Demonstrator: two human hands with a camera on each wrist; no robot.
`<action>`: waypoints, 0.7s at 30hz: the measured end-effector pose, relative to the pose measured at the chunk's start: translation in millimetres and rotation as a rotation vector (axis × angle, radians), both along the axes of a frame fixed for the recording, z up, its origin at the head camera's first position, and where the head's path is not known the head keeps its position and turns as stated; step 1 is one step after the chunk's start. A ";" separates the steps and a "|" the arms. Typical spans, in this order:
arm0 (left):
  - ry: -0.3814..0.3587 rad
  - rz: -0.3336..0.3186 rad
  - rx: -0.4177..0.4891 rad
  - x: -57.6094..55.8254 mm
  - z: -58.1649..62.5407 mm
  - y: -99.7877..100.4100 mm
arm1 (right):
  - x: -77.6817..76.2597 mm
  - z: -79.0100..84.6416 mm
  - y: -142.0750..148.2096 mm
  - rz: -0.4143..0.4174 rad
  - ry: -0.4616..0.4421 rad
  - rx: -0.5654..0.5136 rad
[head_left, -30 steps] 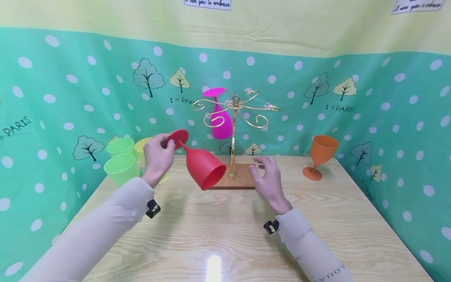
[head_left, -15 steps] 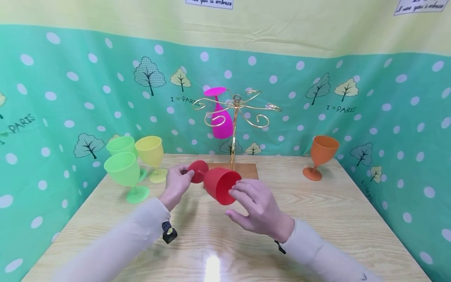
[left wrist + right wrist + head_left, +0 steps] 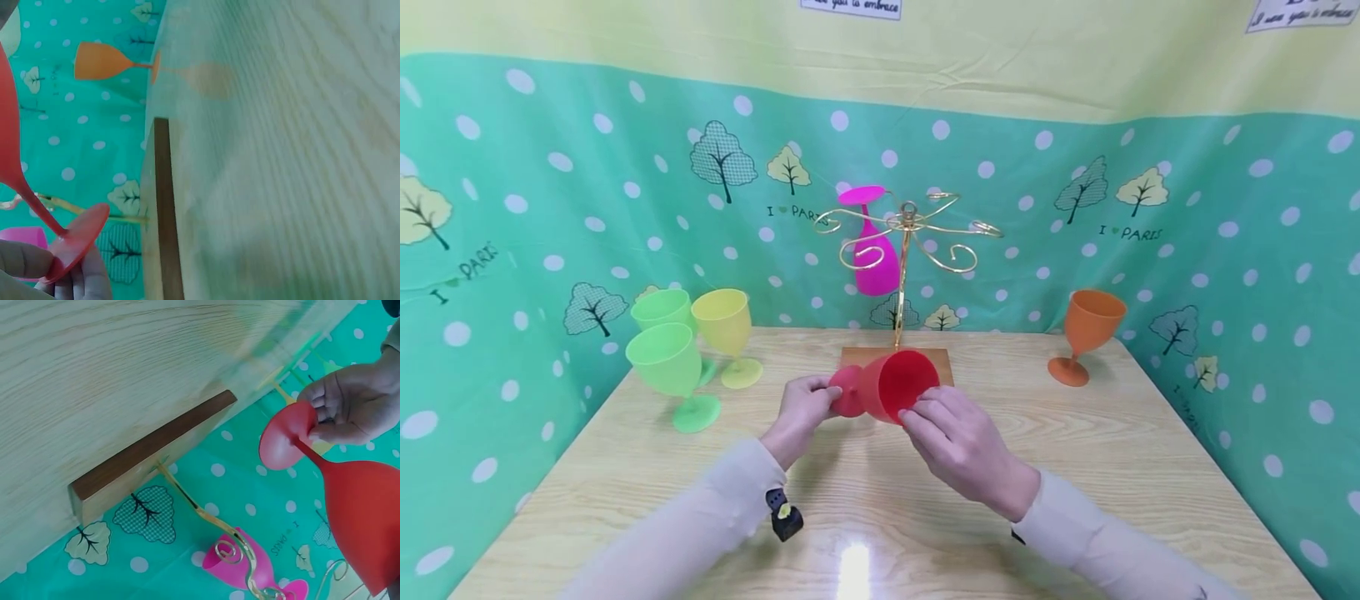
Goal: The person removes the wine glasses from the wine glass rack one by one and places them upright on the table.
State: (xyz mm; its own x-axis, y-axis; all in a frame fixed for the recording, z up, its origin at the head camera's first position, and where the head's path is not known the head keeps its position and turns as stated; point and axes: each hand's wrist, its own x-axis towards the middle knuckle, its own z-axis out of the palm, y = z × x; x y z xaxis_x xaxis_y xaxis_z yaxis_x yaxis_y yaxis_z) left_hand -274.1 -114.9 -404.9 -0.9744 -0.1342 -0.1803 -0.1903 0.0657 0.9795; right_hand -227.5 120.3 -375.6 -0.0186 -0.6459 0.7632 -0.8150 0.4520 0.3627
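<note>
A red plastic goblet (image 3: 874,388) lies sideways in the air over the table, its mouth toward the right. My left hand (image 3: 802,408) pinches the edge of its round foot between thumb and fingers; the left wrist view shows this foot (image 3: 80,240) close up. At the other end, my right hand (image 3: 958,442) grips the rim with curled fingers, some of them hidden behind or inside the bowl. Behind the goblet stands a gold wire rack (image 3: 900,310) with curled arms on a wooden base (image 3: 854,357). A magenta goblet (image 3: 877,268) hangs upside down by its foot from one arm.
On the left of the table (image 3: 1075,467) stand a yellow goblet (image 3: 724,323) and two green goblets, the nearer green goblet (image 3: 664,360) in front. An orange goblet (image 3: 1090,321) stands upright at the back right. A patterned cloth (image 3: 1000,100) encloses the back and sides.
The red goblet has come down and to the right in my left hand, turning toward level. My right hand has moved in from the right and taken hold of its rim.
</note>
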 end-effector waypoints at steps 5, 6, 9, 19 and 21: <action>-0.020 -0.054 0.006 4.1 -7.9 7.7 | 2.3 2.3 7.9 -0.001 0.000 -0.018; -0.012 -0.068 0.006 4.8 -9.0 9.0 | 3.2 3.0 9.7 -0.006 -0.008 -0.020; 0.003 -0.102 -0.004 6.8 -12.0 11.9 | 5.1 5.4 14.9 -0.012 -0.015 -0.031; 0.040 -0.090 -0.057 -6.1 -14.9 7.2 | 2.2 22.6 44.1 -0.082 0.002 0.002; 0.037 -0.072 -0.105 -12.4 -16.3 3.4 | -0.7 26.8 52.6 -0.107 -0.003 0.018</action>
